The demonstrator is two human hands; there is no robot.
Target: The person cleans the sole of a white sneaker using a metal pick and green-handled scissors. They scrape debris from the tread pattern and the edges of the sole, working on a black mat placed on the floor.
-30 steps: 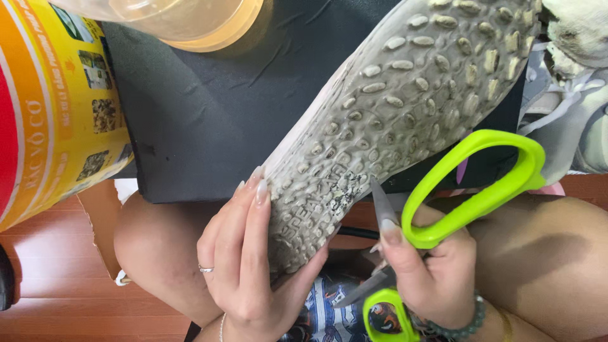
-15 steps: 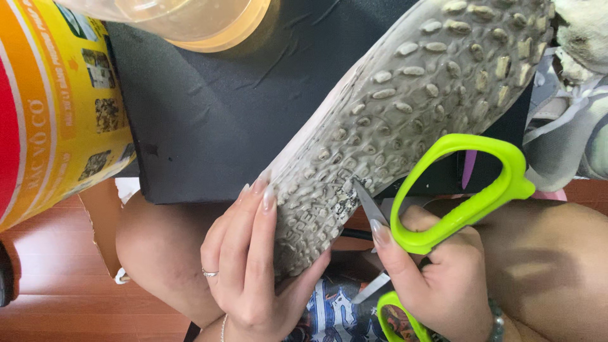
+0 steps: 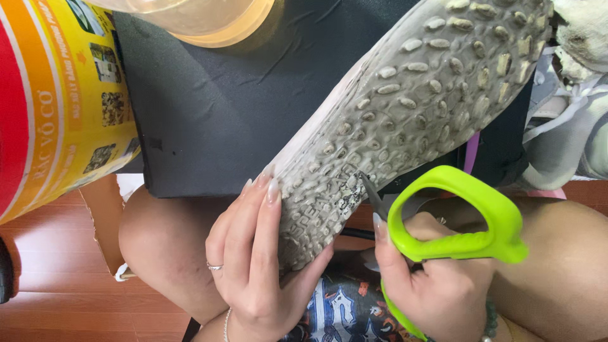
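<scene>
A shoe lies sole-up across my lap, its grey studded sole [image 3: 405, 107] running from lower middle to upper right. My left hand [image 3: 253, 259] grips the heel end of the sole, fingers along its left edge, a ring on one finger. My right hand [image 3: 437, 285] holds scissors with bright green handles [image 3: 468, 221]. Their dark blade tip [image 3: 370, 193] touches the right edge of the sole near the heel. A black foam sheet [image 3: 209, 107] lies under the shoe.
A large yellow, orange and red cylindrical container [image 3: 57, 107] stands at the left. A clear plastic tub [image 3: 202, 16] sits at the top. Grey-white fabric and another shoe [image 3: 570, 126] crowd the right edge. My bare knees and a wooden floor [image 3: 57, 297] lie below.
My right hand has moved the scissors down and left, bringing the blade tip against the sole's edge near the heel. The left hand keeps its hold on the heel.
</scene>
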